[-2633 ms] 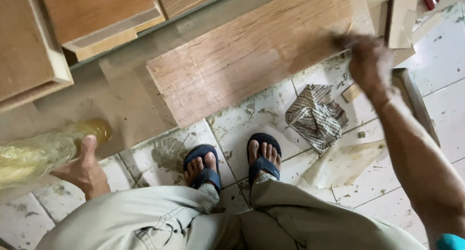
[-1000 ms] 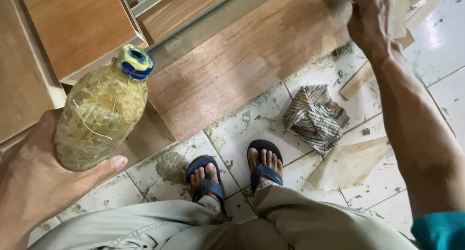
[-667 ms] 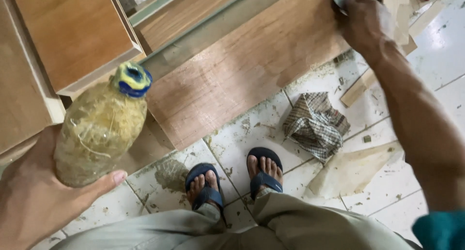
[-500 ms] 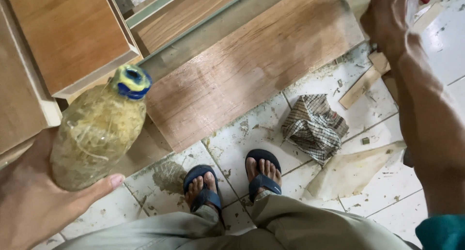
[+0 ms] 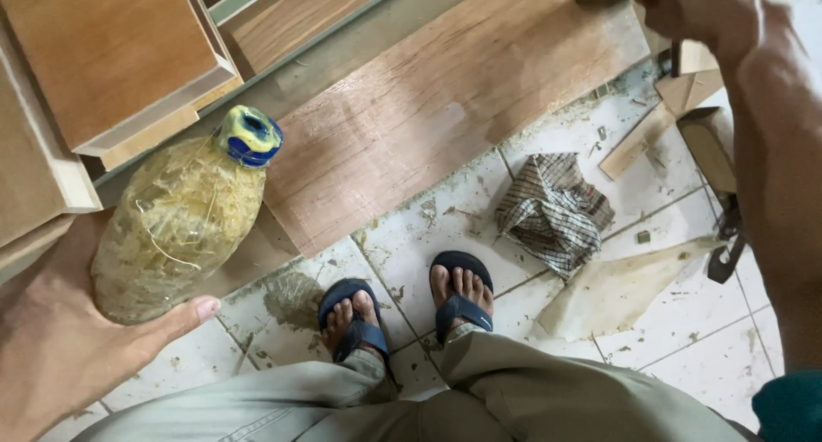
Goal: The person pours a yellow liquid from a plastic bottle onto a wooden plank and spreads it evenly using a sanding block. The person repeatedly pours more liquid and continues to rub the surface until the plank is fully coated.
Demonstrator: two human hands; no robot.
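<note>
My left hand (image 5: 60, 339) grips a glue-crusted plastic bottle (image 5: 175, 223) with a blue and yellow cap (image 5: 248, 136), held upright at the lower left. My right hand (image 5: 698, 14) is raised at the top right over the far end of a brown wood-grain board (image 5: 445, 108) that lies on the floor. Its fingers curl around something small and dark at the frame's top edge; what it is stays unclear. My feet in dark flip-flops (image 5: 411, 301) stand on the white tiles just in front of the board.
A checked rag (image 5: 552, 211) lies crumpled on the tiles right of my feet, with a pale sheet (image 5: 621, 288) beside it. Wood offcuts (image 5: 659, 116) and a dark tool (image 5: 723, 236) sit at the right. Stacked wooden panels (image 5: 103, 56) fill the upper left.
My left hand picked the bottle up from the floor and now holds it upright. My right hand lifted from the board's far edge toward the top right corner.
</note>
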